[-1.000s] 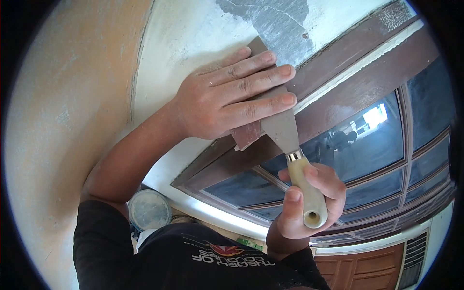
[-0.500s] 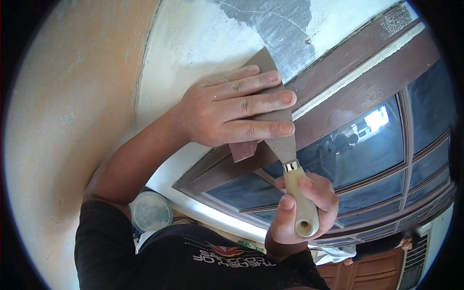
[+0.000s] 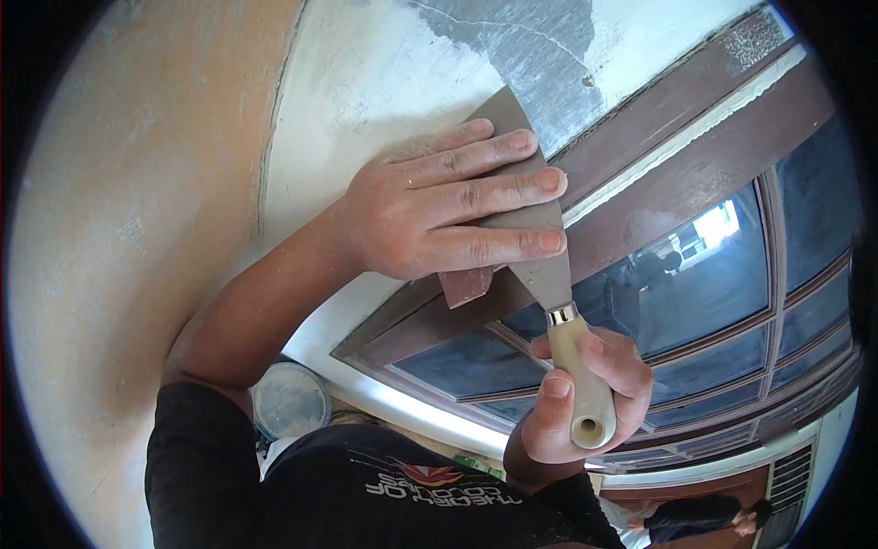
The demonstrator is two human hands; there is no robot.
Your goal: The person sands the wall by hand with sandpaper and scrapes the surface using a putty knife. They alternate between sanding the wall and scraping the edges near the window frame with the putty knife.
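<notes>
Fingers (image 3: 602, 355) of the right hand (image 3: 585, 393) are clenched tight round the pale handle of the putty knife (image 3: 549, 274), thumb laid along its near side, the handle's hollow butt end facing us. Just above that fist the brass collar shows, and the grey blade fans out upward and slips under the left hand (image 3: 430, 215). That hand is spread flat, fingers (image 3: 494, 197) straight and side by side, pressing the blade against the wall (image 3: 366, 82); the thumb is out of sight. Poking out below the lowest finger is a reddish-brown scrap (image 3: 466, 285) (what it is, I cannot tell). Beyond the fingertips the blade's top corner meets a bare grey patch (image 3: 526, 55) in the white plaster. To the right of the fingertips runs the brown window frame (image 3: 677, 156), with dark glass (image 3: 695, 265) past it. Under the left forearm sits a white bucket (image 3: 291, 401), and farthest off, below the right fist, a person (image 3: 700, 523) in dark clothes.
</notes>
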